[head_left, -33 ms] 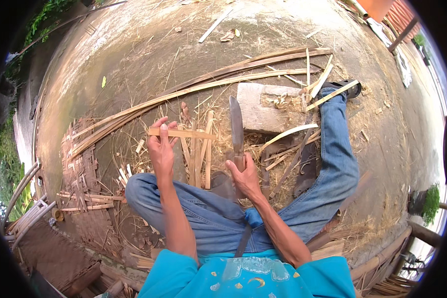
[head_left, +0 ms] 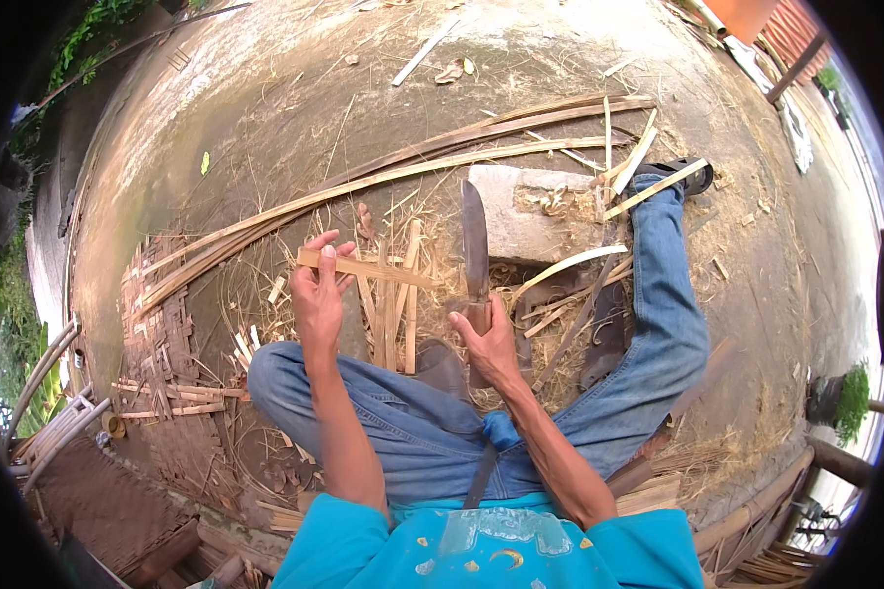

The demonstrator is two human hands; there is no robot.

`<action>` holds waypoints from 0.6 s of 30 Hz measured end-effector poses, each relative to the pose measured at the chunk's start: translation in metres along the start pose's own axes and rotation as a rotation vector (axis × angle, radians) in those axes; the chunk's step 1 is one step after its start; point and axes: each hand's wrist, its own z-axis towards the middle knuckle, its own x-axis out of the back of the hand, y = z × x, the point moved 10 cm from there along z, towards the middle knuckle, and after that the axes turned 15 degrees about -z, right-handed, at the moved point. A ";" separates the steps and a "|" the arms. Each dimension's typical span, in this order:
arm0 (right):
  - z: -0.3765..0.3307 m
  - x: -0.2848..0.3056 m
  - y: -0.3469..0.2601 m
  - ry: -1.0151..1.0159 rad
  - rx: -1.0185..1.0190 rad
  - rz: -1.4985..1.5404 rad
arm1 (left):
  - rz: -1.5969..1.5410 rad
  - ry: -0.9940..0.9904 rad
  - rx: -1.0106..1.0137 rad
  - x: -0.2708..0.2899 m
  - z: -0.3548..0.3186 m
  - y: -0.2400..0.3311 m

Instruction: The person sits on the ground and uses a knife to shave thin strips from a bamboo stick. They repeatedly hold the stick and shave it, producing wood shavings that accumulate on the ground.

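Between the thumb and fingers of my left hand (head_left: 319, 290) is the near end of a short, flat bamboo strip (head_left: 373, 268). The strip points right, its free end dipping slightly toward the knife. My right hand (head_left: 489, 344) is wrapped round the wooden handle of a long, broad-bladed knife (head_left: 475, 236). Its dark blade points away from me, just left of a pale stone block (head_left: 550, 211). Below the held strip, several cut bamboo strips (head_left: 390, 314) lie side by side on the ground in front of my bent left leg.
Long bamboo strips (head_left: 403, 172) stretch across the ground beyond my hands. Thin slats (head_left: 634, 162) lean by the block and my right foot. Shavings (head_left: 737, 442) litter the ground, and a woven mat (head_left: 167, 363) lies to the left.
The bamboo strip's free end has swung down and a little right. The knife has shifted slightly right, its blade closer to the block. Both hands keep their grip.
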 end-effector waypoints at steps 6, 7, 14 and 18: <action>0.030 0.002 -0.072 -0.164 0.047 0.161 | -0.047 -0.343 0.026 -0.054 -0.033 0.051; 0.035 -0.004 -0.077 -0.229 0.040 0.190 | -0.069 -0.396 0.036 -0.060 -0.034 0.054; 0.024 -0.010 -0.034 -0.285 -0.161 0.602 | -0.226 -0.393 0.053 -0.069 -0.034 0.030; 0.010 0.000 -0.019 -0.202 -0.271 0.729 | -0.376 -0.370 0.073 -0.076 -0.043 0.006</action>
